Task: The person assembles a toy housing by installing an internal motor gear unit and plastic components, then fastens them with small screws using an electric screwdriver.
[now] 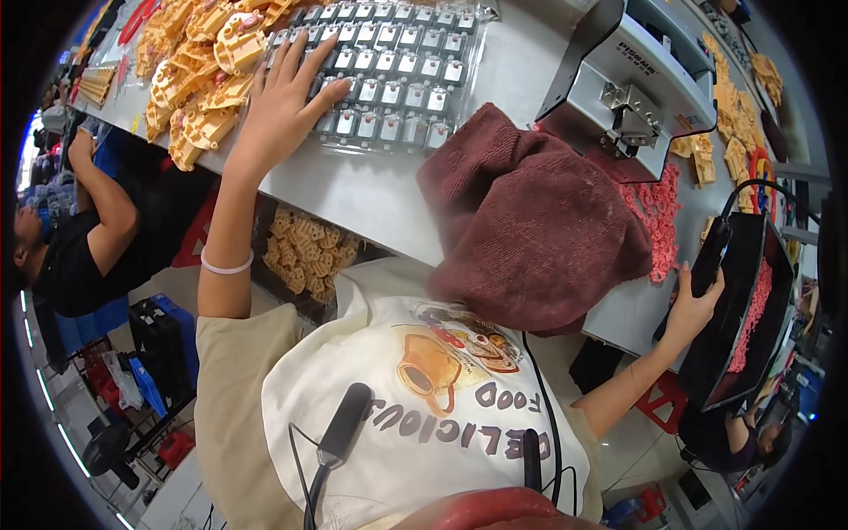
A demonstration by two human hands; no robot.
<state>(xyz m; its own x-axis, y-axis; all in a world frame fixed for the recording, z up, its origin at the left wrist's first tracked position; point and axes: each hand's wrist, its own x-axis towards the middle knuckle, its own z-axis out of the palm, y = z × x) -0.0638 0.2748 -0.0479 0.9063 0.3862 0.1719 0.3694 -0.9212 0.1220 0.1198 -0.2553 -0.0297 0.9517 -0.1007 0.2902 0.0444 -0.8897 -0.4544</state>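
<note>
My left hand (291, 97) reaches over the edge of a clear plastic tray (480, 62) holding rows of small grey motor-like parts (389, 93). Its fingers are spread, and nothing shows between them. Just left of it lies a heap of yellow plastic mechanism parts (208, 84), some with reddish pieces fitted. On the right, my right hand (693, 305) is closed around a black corded hand tool (714, 252) that resembles an electric screwdriver. The tool stands upright by the table edge, its cable arching away at the top; its tip is hidden.
A dark red cloth (548, 221) drapes over the front edge before a silver box-shaped machine (627, 97). Pink small parts (658, 212) lie beside it, more in a black tray (768, 300). A box of yellow pieces (309, 252) sits below the table. Other people work at both sides.
</note>
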